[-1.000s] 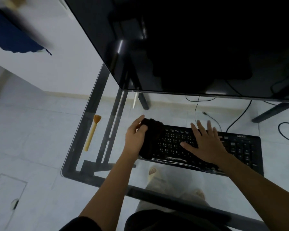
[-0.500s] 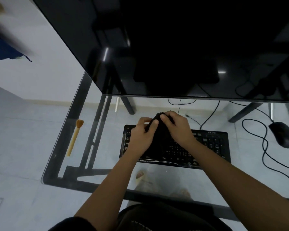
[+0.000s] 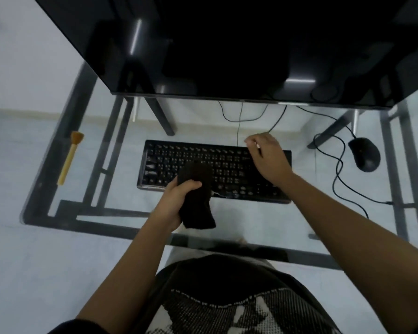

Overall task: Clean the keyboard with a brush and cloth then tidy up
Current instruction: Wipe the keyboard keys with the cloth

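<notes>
Left hand (image 3: 179,201): closed around a dark cloth (image 3: 197,196), held at the near edge of the keyboard, left of its middle.
Cloth: bunched and black, upper end over the near key rows, lower end hanging down past the near edge of the keyboard (contact with the keys cannot be told).
Right hand (image 3: 267,157): over the far right part of the keyboard, fingers loosely curled, holding nothing; whether resting on the keys or just above them cannot be told.
Keyboard (image 3: 227,165): black, flat on the glass counter (image 3: 263,227), centred, long side running left to right.
Brush (image 3: 71,157): pale wooden handle, tan bristles pointing far, lying on the counter well left of the keyboard, apart from both hands.
Mouse (image 3: 364,154): black, on the counter right of the keyboard, cable looping near it.
Monitor (image 3: 227,44): large dark screen at the far side, above the keyboard.
Cables (image 3: 241,116): thin, dark, trailing between the monitor and the keyboard.
</notes>
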